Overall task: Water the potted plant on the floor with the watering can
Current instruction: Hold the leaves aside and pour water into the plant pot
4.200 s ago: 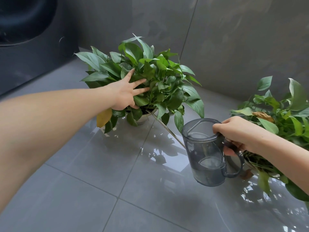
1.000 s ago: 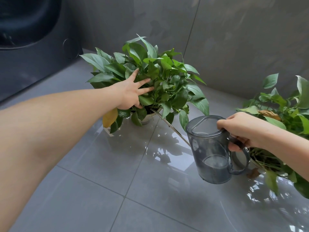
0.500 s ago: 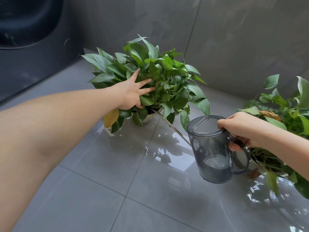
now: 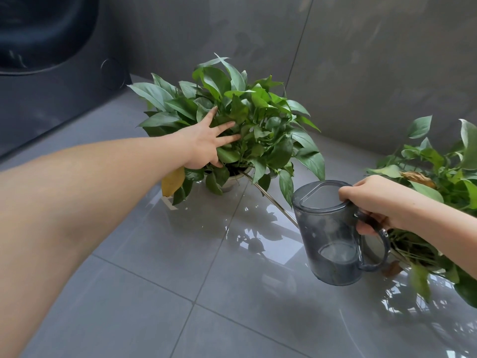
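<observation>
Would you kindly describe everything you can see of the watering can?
The watering can is a translucent smoky-grey plastic jug with an open top, a loop handle and a thin metal spout. A little water sits at its bottom. The right hand holds it by the handle above the floor, its spout reaching the potted plant's pot rim.

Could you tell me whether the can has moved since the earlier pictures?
No, not noticeably: the can hangs at the same offset from the pot, spout still at its rim.
</observation>
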A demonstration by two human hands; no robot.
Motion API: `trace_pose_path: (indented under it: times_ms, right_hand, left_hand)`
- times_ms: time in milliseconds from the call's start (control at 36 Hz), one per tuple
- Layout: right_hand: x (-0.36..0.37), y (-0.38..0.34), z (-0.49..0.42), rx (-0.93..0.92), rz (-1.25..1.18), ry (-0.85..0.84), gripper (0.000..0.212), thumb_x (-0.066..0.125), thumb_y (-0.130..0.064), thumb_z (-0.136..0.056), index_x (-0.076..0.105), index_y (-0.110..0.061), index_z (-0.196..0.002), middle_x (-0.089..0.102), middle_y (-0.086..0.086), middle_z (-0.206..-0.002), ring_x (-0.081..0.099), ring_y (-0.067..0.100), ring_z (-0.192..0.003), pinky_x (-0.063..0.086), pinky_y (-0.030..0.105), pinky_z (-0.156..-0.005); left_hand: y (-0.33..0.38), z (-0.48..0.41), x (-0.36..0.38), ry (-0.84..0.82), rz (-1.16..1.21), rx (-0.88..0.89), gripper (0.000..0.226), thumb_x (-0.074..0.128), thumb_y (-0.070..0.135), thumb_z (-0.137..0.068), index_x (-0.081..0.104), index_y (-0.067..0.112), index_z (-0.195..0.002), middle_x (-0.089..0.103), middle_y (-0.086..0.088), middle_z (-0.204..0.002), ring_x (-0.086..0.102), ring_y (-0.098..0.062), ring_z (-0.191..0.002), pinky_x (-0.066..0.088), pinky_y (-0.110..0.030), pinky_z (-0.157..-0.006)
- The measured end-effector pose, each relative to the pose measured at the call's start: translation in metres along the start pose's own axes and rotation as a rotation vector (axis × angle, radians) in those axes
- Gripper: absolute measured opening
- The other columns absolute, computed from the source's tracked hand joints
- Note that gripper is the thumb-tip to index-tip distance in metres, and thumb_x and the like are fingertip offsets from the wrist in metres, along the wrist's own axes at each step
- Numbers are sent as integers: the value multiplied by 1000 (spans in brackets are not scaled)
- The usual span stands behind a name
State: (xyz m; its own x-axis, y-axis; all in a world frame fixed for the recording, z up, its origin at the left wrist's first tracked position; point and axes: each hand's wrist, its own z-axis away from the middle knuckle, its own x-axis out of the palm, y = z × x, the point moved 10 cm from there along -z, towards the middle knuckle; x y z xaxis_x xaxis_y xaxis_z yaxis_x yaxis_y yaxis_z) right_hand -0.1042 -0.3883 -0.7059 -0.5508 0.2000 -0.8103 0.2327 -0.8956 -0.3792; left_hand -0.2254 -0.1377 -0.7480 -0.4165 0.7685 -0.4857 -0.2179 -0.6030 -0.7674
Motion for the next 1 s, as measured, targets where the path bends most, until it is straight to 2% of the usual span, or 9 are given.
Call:
trace_pose_path:
  times_ms: [139,417,639,778,1000]
  right_hand:
    - [1,2,-2,10,-4,3,15,49,-13,-87,54,1,-83,51,14,-48,49,23,-25,43,21,-37]
    - [2,-1,-3,0,1,-2,17,49,-15,-88,54,0,-84,49,11,-36,46,21,-21,41,20,-35]
    - [3,-2,-2,-1,-7,-12,16,50,-15,-89,54,0,-86,51,15,-50,47,21,-21,41,21,-35]
    - [2,-1,-1,-5,1,0,15,50,-13,-88,54,1,-83,48,10,-40,48,22,-23,41,20,-34]
    - [2,-1,-1,6,2,-9,16,51,-15,-88,55,0,-87,47,12,-51,51,23,-26,43,22,-36]
  left_hand:
    - [0,0,0,3,-5,-2,61,32,17,-95,20,54,-141,-17,-10,-158,-19,-41,-142,-5,-74,-105]
    - [0,1,-1,-5,-8,-1,61,32,16,-95,19,54,-142,-17,-11,-158,-19,-41,-142,-5,-73,-105]
    - [0,1,-1,-7,-16,0,60,32,17,-96,20,54,-142,-17,-11,-158,-19,-41,-142,-5,-73,-105]
    - [0,1,-1,-16,-19,4,61,31,16,-95,20,54,-142,-18,-11,-158,-20,-41,-142,-5,-74,-105]
    - [0,2,-1,-14,-30,3,60,31,17,-96,20,54,-142,-17,-11,-158,-19,-41,-142,-5,-74,-105]
